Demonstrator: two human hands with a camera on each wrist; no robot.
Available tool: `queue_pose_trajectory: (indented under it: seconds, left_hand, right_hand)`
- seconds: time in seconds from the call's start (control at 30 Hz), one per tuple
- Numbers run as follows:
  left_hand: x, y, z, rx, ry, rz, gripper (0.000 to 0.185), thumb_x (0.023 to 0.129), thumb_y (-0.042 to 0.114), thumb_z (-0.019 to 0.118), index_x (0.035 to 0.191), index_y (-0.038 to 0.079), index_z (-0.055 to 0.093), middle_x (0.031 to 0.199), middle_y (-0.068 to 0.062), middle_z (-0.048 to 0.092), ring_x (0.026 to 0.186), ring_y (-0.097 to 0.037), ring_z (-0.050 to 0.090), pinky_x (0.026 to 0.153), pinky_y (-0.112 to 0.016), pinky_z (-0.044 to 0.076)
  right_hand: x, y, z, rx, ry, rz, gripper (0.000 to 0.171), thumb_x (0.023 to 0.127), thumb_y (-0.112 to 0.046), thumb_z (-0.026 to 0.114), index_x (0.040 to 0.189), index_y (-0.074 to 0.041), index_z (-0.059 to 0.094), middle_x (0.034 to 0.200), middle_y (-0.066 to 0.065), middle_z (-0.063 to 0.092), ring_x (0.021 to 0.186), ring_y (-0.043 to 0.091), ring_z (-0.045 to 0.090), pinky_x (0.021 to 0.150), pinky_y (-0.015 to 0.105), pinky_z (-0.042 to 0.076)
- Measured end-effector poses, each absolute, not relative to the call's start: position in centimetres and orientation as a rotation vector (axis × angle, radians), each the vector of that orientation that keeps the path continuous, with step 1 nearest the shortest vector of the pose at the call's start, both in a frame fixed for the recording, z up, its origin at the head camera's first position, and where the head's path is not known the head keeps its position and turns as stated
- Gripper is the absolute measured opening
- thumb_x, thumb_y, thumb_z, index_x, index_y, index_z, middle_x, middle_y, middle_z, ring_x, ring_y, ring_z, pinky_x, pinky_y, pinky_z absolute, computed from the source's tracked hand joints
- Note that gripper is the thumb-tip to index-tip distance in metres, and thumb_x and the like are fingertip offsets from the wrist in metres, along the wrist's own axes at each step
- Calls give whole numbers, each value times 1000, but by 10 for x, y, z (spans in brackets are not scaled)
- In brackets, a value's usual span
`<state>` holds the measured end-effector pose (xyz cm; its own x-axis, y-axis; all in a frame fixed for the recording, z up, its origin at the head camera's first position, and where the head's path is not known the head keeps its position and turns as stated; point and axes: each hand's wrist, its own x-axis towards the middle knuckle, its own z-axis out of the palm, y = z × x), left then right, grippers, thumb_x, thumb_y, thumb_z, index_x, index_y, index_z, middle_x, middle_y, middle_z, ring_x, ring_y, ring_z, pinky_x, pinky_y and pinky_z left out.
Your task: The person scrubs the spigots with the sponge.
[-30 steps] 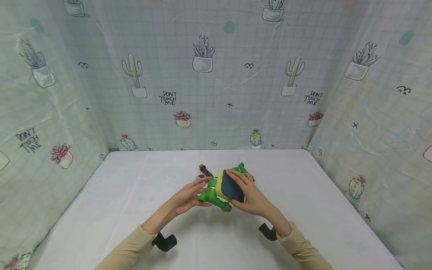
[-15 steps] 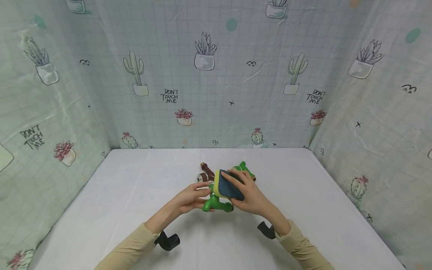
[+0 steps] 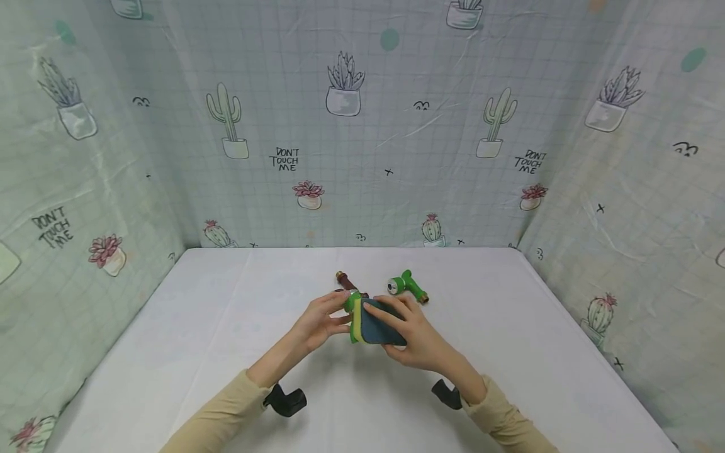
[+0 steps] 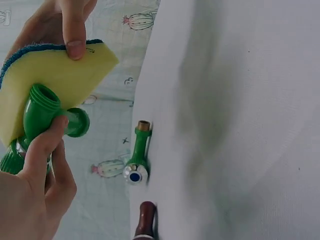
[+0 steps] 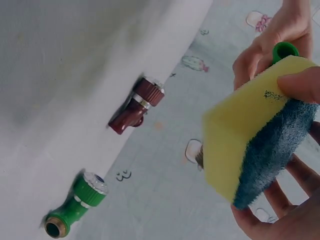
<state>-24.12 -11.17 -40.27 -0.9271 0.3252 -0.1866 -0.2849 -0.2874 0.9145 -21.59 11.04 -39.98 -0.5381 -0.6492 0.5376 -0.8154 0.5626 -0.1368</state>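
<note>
Fingers of my left hand curl round green tap above table | right hand grips sponge against it | step: scrubbing | next: I judge turning the tap.

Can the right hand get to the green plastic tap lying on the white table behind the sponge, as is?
Probably not as is: the right hand grips the yellow-and-blue sponge. The path looks free, though; the green plastic tap lies apart on the white table, just beyond its fingertips.
</note>
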Motion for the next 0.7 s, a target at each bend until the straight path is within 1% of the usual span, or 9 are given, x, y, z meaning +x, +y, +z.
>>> queue_pose_trajectory:
  seconds: [0.07,0.17,0.23,0.27,0.37,0.47,0.57,0.7]
  left_hand:
    - [-242,-109,-404,52,1618,2262,47,92,21,49,131,-2,35,119,-14,42,113,-37,46,86,-45,49]
    - [-242,-106,-405,30,1664,2257,44,91,25,50,125,-1,40,109,-8,49,107,-27,54,84,-40,51]
    - [-242,-106,-405,10,1669,2261,44,91,27,50,123,-1,42,107,-6,51,104,-22,55,85,-38,51]
    - [-242,-106,-405,4,1659,2266,44,91,28,50,123,-1,41,108,-7,51,106,-22,54,86,-38,51]
    - [-241,-108,-403,-2,1615,2277,44,92,26,49,126,0,39,113,-10,48,115,-29,48,90,-42,48]
    - [-239,-110,-401,-13,1558,2287,43,92,23,48,128,2,38,116,-11,43,120,-40,41,88,-49,46]
    - [-236,-113,-400,-30,1519,2286,40,92,24,50,126,5,41,115,-10,43,119,-44,40,85,-51,47]
    - [-233,-116,-398,-17,1511,2284,41,91,26,50,126,5,42,117,-9,44,118,-45,42,84,-49,48]
  right_hand:
    - [-214,110,-400,1199,-2370,496,78,68,-21,74,137,-27,35,134,5,40,113,22,35,83,41,47]
    - [-212,110,-400,1207,-2374,486,78,68,-21,74,136,-27,36,133,6,42,113,24,36,83,42,47]
    - [-212,111,-401,1191,-2386,490,79,68,-21,75,136,-27,36,132,5,42,113,23,37,83,42,47]
    - [-212,111,-401,1180,-2388,491,78,68,-21,75,136,-26,37,132,5,42,112,22,38,83,41,47]
    - [-215,113,-402,1137,-2380,476,77,67,-21,74,135,-26,38,131,6,43,110,22,39,82,41,46]
    - [-217,116,-401,1092,-2362,438,76,66,-21,74,134,-25,40,131,7,44,108,24,40,81,43,45]
    - [-220,121,-400,1043,-2347,409,77,65,-19,74,134,-25,41,130,9,43,107,25,40,80,44,44]
    - [-225,128,-396,983,-2334,392,76,64,-15,74,133,-26,42,129,11,40,109,27,39,82,47,43]
